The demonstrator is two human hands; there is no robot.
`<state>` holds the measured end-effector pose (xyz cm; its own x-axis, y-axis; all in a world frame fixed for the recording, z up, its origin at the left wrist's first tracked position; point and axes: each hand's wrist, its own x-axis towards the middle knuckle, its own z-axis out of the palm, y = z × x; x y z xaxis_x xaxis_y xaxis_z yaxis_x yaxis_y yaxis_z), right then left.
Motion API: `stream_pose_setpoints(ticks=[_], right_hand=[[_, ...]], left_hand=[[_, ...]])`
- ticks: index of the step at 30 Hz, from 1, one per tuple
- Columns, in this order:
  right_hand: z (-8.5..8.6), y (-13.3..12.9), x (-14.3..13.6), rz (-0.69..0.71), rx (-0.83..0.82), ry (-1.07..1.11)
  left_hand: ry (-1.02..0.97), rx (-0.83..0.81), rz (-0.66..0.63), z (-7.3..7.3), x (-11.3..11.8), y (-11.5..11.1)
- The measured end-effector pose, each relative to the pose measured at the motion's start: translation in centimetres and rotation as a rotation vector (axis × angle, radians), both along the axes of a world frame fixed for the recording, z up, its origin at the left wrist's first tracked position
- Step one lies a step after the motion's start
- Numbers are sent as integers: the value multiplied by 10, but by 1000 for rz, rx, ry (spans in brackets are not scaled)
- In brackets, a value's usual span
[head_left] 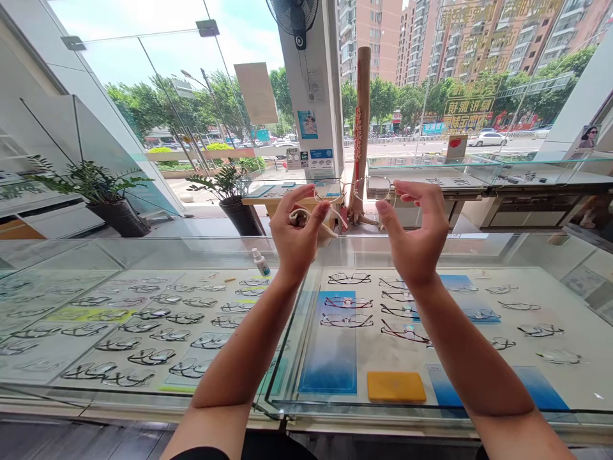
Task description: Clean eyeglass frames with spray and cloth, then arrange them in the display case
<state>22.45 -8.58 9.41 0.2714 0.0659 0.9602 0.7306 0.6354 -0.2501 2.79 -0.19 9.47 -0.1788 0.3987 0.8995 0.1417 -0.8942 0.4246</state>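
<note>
1. Two hands are working up at chest height over the glass counter (431,255), holding a thin-rimmed pair of glasses (354,188) between them against the bright window.
2. Left hand (297,230) is pinching the left lens end, fingers (320,214) closed narrow on it, with a pale cleaning cloth (302,217) bunched in the same grip.
3. Right hand (416,233) is steadying the other end; thumb and index are closing on the frame, the rest are fanning out loose.
4. A small spray bottle (261,262) is standing on the counter just below the left wrist.
5. Rows of display frames (158,332) are lying under the glass, plus an orange pad (396,386) near the front edge.
6. My take on doing this well: keep gripping by the rim, not the lens face, keep pressure light since that wire frame looks bendy, and rub the cloth in small circles while the other hand is bracing the bridge side.
</note>
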Motion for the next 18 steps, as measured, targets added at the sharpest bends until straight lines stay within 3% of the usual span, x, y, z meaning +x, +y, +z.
stream_pose_setpoints(ticks=[18], right_hand=[[1, -1, -2, -30, 10, -5]], left_hand=[[24, -11, -3, -2, 1, 2]])
